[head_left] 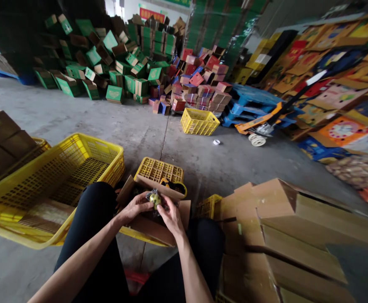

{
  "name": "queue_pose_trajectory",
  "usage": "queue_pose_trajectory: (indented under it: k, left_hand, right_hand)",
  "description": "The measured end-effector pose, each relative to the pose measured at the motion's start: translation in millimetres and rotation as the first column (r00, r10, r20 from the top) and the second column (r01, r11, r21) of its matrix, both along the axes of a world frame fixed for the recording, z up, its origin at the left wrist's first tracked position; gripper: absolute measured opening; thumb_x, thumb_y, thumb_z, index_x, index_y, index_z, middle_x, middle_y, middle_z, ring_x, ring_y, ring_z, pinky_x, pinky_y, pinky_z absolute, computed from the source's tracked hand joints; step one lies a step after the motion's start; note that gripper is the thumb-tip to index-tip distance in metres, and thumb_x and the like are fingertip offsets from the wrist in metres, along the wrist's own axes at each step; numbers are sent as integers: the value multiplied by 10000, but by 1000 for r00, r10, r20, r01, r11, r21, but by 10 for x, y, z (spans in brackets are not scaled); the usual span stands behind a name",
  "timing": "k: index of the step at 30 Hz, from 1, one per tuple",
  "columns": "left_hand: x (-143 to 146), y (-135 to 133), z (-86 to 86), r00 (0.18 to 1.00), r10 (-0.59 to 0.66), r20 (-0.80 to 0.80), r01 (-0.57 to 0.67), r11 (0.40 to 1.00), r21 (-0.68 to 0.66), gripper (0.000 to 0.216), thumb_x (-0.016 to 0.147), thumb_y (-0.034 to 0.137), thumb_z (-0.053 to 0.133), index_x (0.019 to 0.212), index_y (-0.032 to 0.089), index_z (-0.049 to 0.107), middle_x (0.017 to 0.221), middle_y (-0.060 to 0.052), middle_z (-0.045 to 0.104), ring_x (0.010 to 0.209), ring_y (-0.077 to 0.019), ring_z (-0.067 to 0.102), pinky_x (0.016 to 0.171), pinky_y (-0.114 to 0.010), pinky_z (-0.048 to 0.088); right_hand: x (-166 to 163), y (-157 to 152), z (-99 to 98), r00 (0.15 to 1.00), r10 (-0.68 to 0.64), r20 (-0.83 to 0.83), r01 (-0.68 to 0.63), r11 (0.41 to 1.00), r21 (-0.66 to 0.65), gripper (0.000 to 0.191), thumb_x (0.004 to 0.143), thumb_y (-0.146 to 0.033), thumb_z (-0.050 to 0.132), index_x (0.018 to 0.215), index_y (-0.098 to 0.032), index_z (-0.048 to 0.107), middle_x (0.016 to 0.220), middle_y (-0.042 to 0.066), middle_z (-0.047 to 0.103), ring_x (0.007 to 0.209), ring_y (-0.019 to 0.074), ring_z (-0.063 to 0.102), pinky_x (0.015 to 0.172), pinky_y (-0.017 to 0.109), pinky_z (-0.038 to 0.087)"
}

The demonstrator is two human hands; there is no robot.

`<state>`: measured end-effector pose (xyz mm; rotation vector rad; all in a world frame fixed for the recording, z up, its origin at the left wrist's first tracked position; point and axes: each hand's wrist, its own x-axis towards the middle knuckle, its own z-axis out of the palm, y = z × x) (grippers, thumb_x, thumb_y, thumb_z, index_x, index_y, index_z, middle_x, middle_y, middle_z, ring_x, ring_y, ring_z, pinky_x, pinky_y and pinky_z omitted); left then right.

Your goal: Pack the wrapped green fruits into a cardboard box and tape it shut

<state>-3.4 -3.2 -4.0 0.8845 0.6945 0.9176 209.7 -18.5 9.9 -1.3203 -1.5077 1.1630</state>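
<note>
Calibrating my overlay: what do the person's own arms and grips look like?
The bare, ungloved human left grip and right grip show no discernible rings or markings. The slim, tapering left forearm and right forearm are also bare, with no sleeve, watch or cable visible.

A grey concrete floor (pixel 139 134), scuffed and crossed by a thin dark crack (pixel 164 141), spreads through a dim room. Green cartons (pixel 114 93) lie in a loose heap at the back, beside red and purple ones (pixel 197 79). A red sign (pixel 151 15) hangs behind. Blue pallets (pixel 250 101) and an orange pallet jack (pixel 275 113) stand near stacked printed cartons (pixel 341 129) along the right.
</note>
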Motion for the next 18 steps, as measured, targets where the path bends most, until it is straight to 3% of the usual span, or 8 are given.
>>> queue_pose_trajectory:
  k: [12,18]
  left_hand:
    - [13,-2,-72,999,47,0,-47,991,-122,646,786,437,937,1347,210,712,1351,-136,725,1322,-384,638,1128,-537,507]
    - [19,1,-95,998,65,17,-61,988,-144,632,757,442,955,1301,203,738,1358,-140,722,1327,-400,632,1124,-553,503]
  right_hand:
    - [13,-2,3,996,30,79,-29,1000,-7,441,921,-445,700,1308,-238,731,1230,96,786,1084,291,758,915,394,643]
    - [8,-1,5,996,15,83,-13,1000,-18,408,914,-431,716,1284,-263,740,1165,72,804,1024,276,770,887,378,649]
